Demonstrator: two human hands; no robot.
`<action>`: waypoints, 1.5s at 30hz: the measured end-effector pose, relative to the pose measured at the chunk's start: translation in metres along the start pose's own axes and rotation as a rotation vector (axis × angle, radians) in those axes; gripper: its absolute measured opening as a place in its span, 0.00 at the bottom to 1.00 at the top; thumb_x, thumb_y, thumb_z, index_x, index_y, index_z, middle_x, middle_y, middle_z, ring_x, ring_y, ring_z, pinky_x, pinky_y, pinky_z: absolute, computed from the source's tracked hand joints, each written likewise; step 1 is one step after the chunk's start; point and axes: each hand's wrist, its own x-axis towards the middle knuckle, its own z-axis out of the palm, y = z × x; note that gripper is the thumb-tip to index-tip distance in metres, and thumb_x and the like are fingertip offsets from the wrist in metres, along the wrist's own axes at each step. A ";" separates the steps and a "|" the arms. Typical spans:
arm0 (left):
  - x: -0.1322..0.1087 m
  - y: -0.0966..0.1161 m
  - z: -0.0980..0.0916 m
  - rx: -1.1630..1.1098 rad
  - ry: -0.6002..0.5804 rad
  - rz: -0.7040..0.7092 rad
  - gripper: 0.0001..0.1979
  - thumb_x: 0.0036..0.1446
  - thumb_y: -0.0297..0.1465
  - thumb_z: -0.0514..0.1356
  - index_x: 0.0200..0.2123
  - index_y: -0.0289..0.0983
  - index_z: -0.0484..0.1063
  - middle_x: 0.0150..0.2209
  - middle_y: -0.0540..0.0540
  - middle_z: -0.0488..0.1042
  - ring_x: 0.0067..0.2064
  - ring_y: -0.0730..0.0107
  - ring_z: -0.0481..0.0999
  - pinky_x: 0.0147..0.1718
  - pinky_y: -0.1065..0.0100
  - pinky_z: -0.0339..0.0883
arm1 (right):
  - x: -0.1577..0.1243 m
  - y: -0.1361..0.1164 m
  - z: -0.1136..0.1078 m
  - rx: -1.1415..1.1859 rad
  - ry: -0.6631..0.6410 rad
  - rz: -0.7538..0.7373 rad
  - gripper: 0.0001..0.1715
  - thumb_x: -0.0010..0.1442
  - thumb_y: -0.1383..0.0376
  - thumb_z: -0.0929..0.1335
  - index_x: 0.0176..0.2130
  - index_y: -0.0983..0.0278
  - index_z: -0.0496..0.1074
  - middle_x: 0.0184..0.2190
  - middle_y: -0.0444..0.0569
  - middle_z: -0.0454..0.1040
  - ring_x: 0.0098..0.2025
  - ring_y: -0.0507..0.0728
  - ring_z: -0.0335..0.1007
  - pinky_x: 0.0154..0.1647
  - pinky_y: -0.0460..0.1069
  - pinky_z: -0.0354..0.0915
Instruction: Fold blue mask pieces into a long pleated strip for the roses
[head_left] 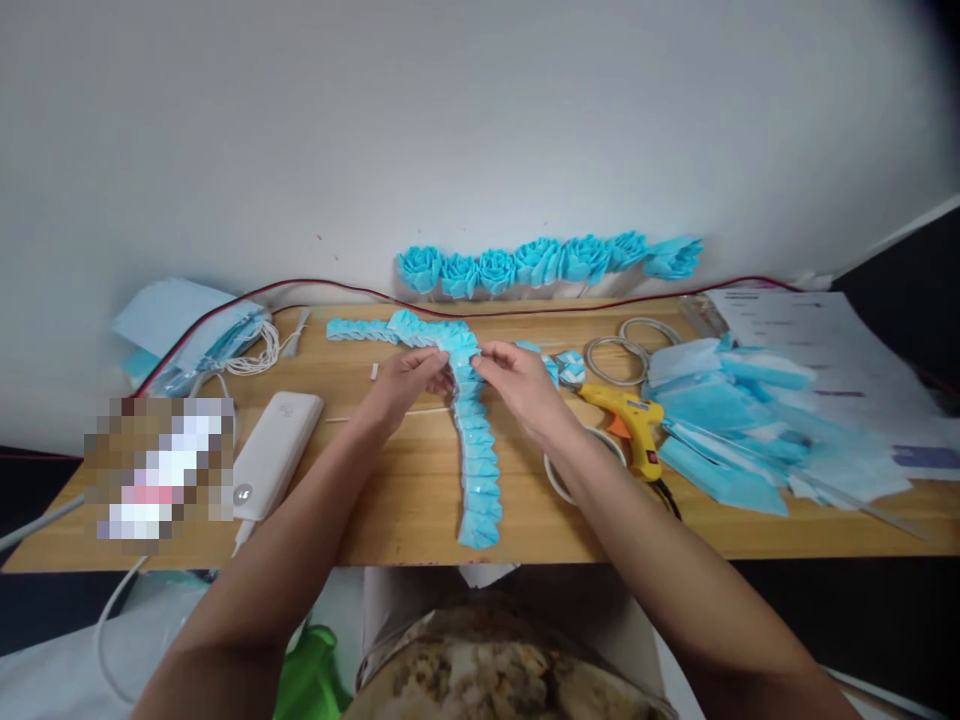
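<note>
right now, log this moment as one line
left hand: pinching blue pleated strip | right hand: pinching it too | strip: lying on table | nearby: glue gun, power bank

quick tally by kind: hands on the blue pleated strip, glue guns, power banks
hands gripping the pleated strip: 2, the left hand and the right hand
yellow glue gun: 1
white power bank: 1
total: 4
</note>
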 end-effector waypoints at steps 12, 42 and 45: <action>-0.002 0.006 -0.001 0.108 0.064 0.051 0.22 0.51 0.48 0.71 0.21 0.36 0.74 0.22 0.49 0.74 0.27 0.72 0.71 0.33 0.68 0.67 | -0.005 -0.001 0.009 -0.131 0.081 -0.036 0.16 0.55 0.52 0.70 0.28 0.62 0.73 0.25 0.42 0.70 0.30 0.52 0.62 0.33 0.48 0.59; 0.001 -0.002 -0.001 0.244 0.041 0.148 0.19 0.54 0.47 0.67 0.23 0.37 0.74 0.24 0.50 0.73 0.30 0.69 0.71 0.35 0.68 0.66 | -0.008 0.007 -0.004 -0.290 0.109 -0.057 0.24 0.61 0.47 0.65 0.23 0.60 0.64 0.20 0.41 0.61 0.27 0.53 0.57 0.30 0.49 0.56; 0.002 -0.004 -0.001 0.295 0.084 0.176 0.19 0.55 0.45 0.67 0.22 0.38 0.73 0.24 0.50 0.69 0.32 0.67 0.70 0.37 0.67 0.64 | -0.009 0.006 -0.007 -0.430 0.119 -0.100 0.22 0.63 0.51 0.63 0.24 0.60 0.68 0.21 0.43 0.68 0.27 0.54 0.63 0.32 0.50 0.59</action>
